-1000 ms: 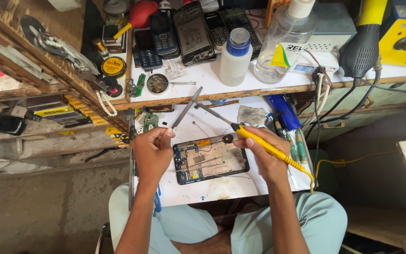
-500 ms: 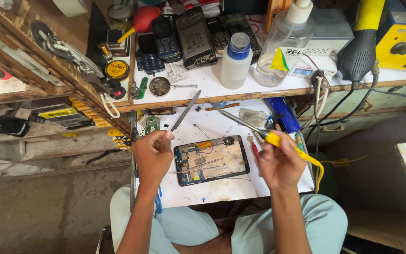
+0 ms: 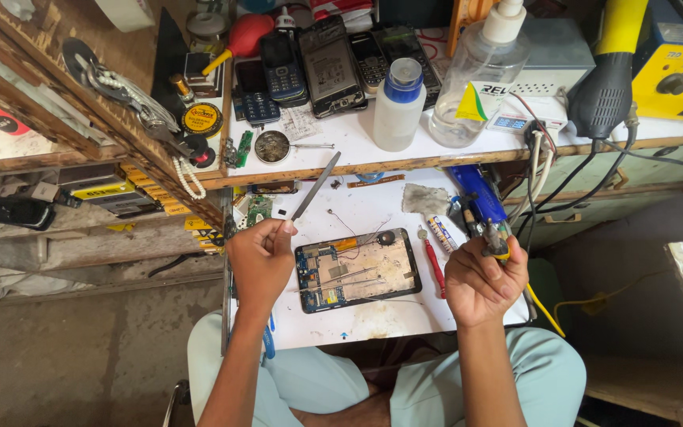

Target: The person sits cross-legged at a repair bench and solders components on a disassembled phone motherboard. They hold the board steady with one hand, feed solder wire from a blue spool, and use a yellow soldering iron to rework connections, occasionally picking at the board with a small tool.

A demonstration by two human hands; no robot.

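The right hand (image 3: 484,277) has lifted its yellow-handled tool (image 3: 498,247) off the opened phone (image 3: 357,269); left hand (image 3: 261,257) pinches tweezers (image 3: 314,188). Board appears fragile (grip by edges).

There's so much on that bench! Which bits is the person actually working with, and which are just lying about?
In use:
left hand holding the metal tweezers
right hand holding the yellow-handled tool
opened tablet between the hands

Lying about:
old phones
blue-capped white bottle
clear pump bottle
red screwdriver
round solder paste tin
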